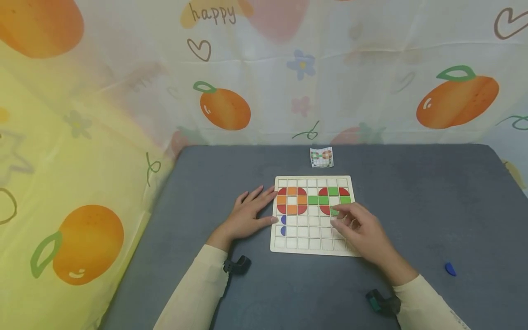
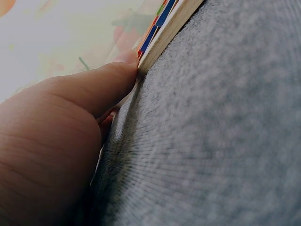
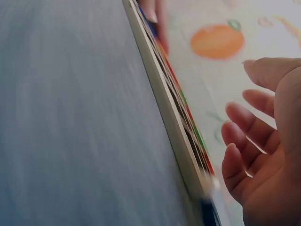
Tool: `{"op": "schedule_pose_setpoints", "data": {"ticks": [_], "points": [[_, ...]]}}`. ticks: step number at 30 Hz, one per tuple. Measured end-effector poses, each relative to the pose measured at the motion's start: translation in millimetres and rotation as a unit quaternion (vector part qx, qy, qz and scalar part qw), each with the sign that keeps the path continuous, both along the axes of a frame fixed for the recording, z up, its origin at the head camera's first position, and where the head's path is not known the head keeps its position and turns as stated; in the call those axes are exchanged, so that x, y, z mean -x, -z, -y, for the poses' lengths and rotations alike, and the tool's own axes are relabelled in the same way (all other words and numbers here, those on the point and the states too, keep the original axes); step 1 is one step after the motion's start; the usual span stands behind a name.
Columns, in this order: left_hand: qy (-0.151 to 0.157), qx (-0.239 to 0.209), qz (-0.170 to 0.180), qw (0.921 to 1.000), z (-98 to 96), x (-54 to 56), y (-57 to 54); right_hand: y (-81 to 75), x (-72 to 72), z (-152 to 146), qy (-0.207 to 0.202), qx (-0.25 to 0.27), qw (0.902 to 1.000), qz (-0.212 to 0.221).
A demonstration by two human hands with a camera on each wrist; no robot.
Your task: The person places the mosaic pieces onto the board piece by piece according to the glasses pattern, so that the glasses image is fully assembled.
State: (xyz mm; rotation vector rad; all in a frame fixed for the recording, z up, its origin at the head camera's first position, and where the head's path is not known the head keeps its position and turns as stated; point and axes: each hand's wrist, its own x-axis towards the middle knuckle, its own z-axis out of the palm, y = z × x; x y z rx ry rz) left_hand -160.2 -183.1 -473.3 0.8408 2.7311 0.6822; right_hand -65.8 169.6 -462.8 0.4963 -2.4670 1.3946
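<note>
A pale wooden grid board [image 1: 303, 243] lies on the table, holding flat red, orange, green and blue pieces. My left hand [image 1: 249, 213] rests at its left edge with fingers spread; the thumb [image 2: 113, 77] touches the rim in the left wrist view. Beside that thumb sit two blue half-round pieces [image 1: 283, 220]. Over the board's right side hovers my right hand [image 1: 365, 231], its fingers loosely bent and apart. Nothing shows between its thumb and fingers [image 3: 244, 122] in the right wrist view. Part of the board's right side is hidden under this hand.
A small printed card [image 1: 321, 157] with a coloured pattern lies behind the board. On the grey table [image 1: 412, 192], at the right, is a loose blue half-round piece [image 1: 450, 269]. A fruit-patterned cloth [image 1: 350, 55] hangs behind the table and along its left side.
</note>
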Motion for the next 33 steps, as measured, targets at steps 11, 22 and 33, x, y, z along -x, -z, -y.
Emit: {"op": "schedule_pose_setpoints", "data": {"ticks": [11,22,33], "points": [[0.005,-0.009,-0.005,0.9999,1.4,-0.3,-0.3,1.2,-8.6,-79.6,0.145,-0.095,0.9848,0.007],[0.010,-0.012,-0.011,0.9998,2.5,1.2,1.8,5.8,-12.2,-127.4,0.079,-0.178,0.9767,0.090],[0.008,-0.006,-0.010,0.9999,1.9,1.6,2.1,6.6,-11.0,-105.6,0.047,-0.200,0.9762,0.069]]}}
